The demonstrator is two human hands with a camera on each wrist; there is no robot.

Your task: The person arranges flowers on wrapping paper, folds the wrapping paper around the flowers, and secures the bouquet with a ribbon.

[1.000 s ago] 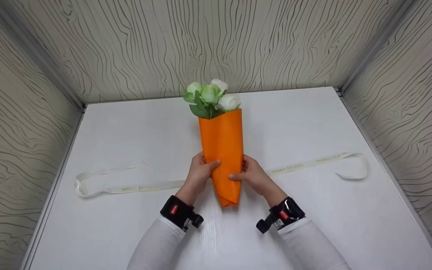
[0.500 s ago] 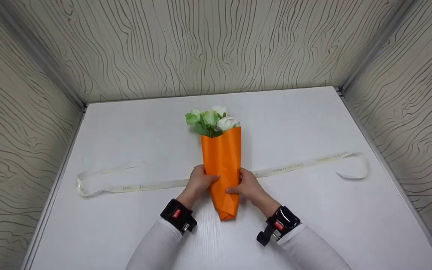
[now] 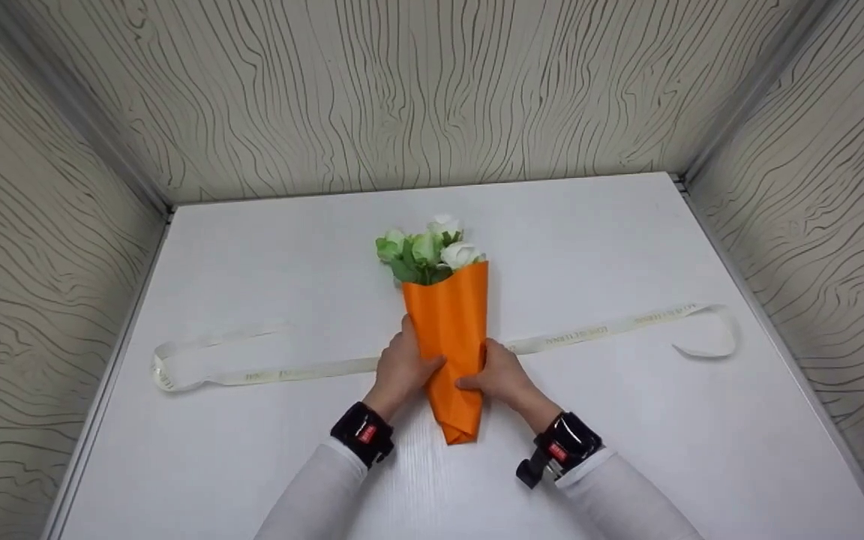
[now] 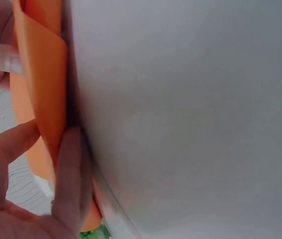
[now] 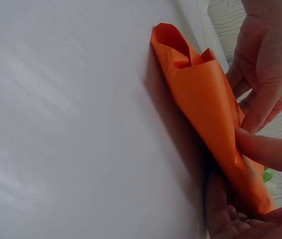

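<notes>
A bouquet of white and pale green flowers [image 3: 426, 247] is wrapped in orange paper [image 3: 448, 322], with its blooms toward the back wall and its folded narrow end toward me. My left hand [image 3: 402, 366] holds the wrap's left side, thumb on top. In the left wrist view, the left fingers [image 4: 70, 177] go between the paper and the table. From the other side my right hand [image 3: 505, 375] grips the wrap, its thumb [image 5: 265, 149] pressed on the front in the right wrist view. A cream ribbon [image 3: 567, 337] with printed lettering passes behind the bouquet, its middle hidden.
The ribbon's left end curls back in a loop [image 3: 158, 367], and its right end makes a hook [image 3: 728, 334]. All this lies on a white table [image 3: 252, 457], enclosed by wood-grain patterned walls [image 3: 432, 90] at the back and sides.
Both hands have brought the bouquet down toward me over the ribbon, then slightly right. The left fingers now reach further up the wrap's left edge. The ribbon lies as before.
</notes>
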